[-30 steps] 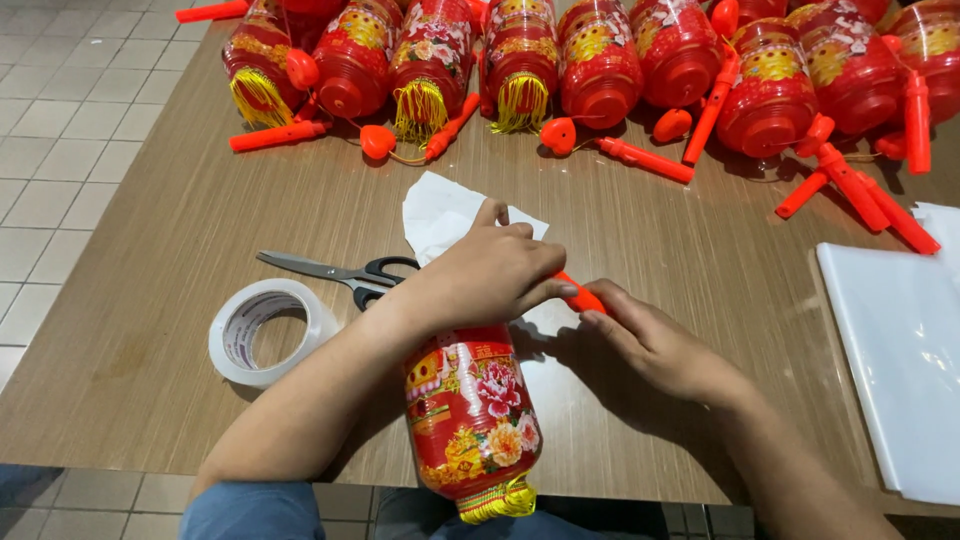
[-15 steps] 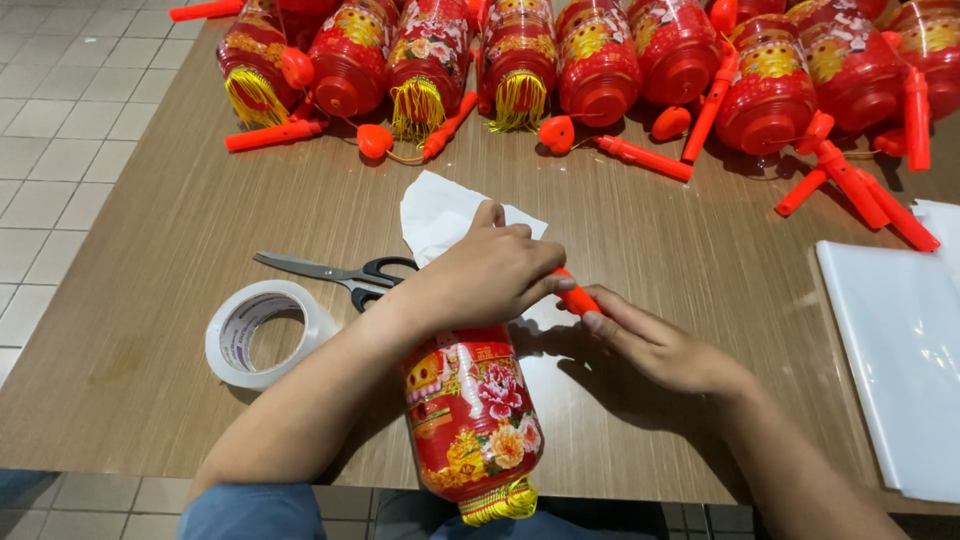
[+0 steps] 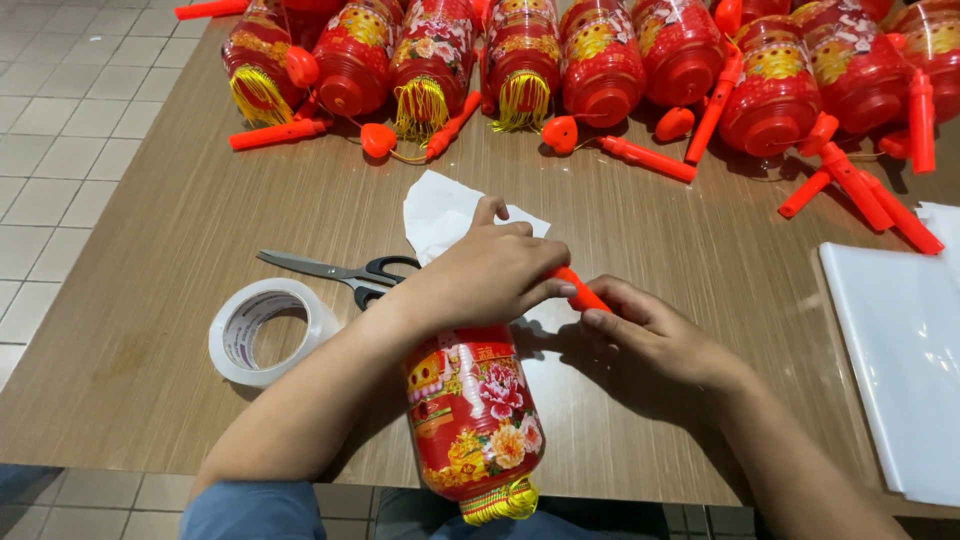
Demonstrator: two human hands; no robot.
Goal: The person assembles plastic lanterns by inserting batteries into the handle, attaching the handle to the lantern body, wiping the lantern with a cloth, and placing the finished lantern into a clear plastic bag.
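Lantern (image 3: 472, 420) lies under the left hand (image 3: 487, 270), both it and the right hand (image 3: 650, 335) pinching its orange stick (image 3: 578, 290).

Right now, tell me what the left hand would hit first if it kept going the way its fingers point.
The left hand points right, onto the orange stick it pinches; just beyond lie the right hand's fingers. Depth looks close.

Scissors (image 3: 335, 271) behind tape roll (image 3: 262, 330).

Craft workshop: wooden table (image 3: 200, 230), lantern row (image 3: 600, 60), tape roll (image 3: 262, 330), scissors (image 3: 335, 270).
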